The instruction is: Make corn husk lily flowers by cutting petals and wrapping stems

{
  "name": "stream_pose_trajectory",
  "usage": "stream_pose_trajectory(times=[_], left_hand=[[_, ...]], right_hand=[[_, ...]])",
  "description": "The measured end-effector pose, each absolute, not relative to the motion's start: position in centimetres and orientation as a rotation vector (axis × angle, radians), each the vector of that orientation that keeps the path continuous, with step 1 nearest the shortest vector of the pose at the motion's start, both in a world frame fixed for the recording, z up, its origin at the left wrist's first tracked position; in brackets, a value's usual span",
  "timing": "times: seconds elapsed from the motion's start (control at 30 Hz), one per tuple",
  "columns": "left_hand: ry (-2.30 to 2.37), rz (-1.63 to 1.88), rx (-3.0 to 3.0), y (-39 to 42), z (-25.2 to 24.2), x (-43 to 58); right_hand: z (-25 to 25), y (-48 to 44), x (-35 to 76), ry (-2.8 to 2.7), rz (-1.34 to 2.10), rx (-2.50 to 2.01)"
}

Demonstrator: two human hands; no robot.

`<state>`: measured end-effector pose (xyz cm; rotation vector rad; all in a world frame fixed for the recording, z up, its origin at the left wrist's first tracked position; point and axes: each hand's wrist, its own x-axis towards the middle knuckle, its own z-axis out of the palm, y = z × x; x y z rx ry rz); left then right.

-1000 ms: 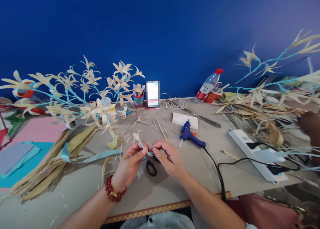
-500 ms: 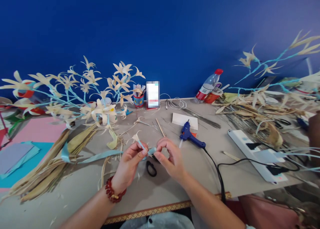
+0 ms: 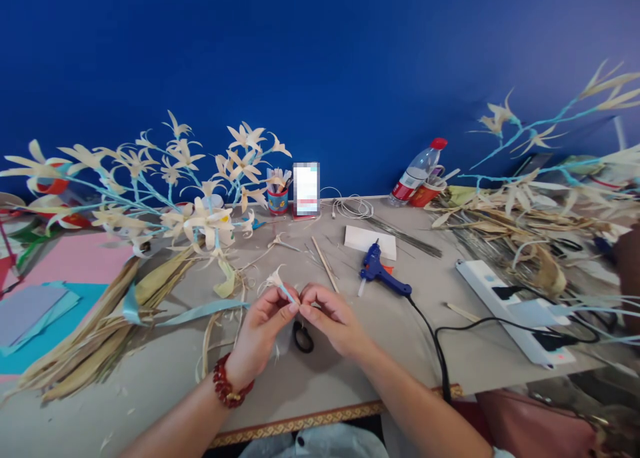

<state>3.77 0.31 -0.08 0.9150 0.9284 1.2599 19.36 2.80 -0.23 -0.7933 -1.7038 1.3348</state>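
My left hand point(image 3: 265, 321) is closed in a pinch on a small cream husk flower point(image 3: 274, 280) by its blue-wrapped stem point(image 3: 287, 294). The flower points up and away from me, above the fingers. My right hand point(image 3: 334, 317) is closed too, its thumb and fingertips touching the left fingertips at the stem's lower end. The light-blue tape it pinched a moment ago is now hidden by the fingers. Just below the hands lie scissors, of which a black handle loop point(image 3: 303, 338) shows. A light-blue ribbon point(image 3: 205, 311) runs along the table to the left hand's side.
A blue glue gun point(image 3: 375, 268) lies to the right, its cord trailing past a white power strip point(image 3: 485, 285). Husk flower branches point(image 3: 160, 198) spread at the left, above dried husks point(image 3: 100, 338). Behind stand a phone point(image 3: 306, 190) and a bottle point(image 3: 417, 171).
My hands have come together, so the fingertips now meet. The light-blue tape that showed between them is covered. The flower has tilted slightly; the table things look the same.
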Motion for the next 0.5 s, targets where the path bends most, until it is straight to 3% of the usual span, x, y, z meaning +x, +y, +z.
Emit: stream_pose_trajectory(times=[0.17,0.37,0.5], left_hand=[[0.929,1.28,0.884,0.4,-0.1,3.6],[0.959,1.33,0.848,0.7,-0.3,3.4],[0.911,1.323,0.803,0.8,-0.2,3.5]], right_hand=[[-0.4,2.8,18.9,-1.529,1.508,-0.798],[-1.0,3.4,19.8,-1.369,1.136,-0.94],[-1.0,4.5,20.9,-1.077,1.064,-0.847]])
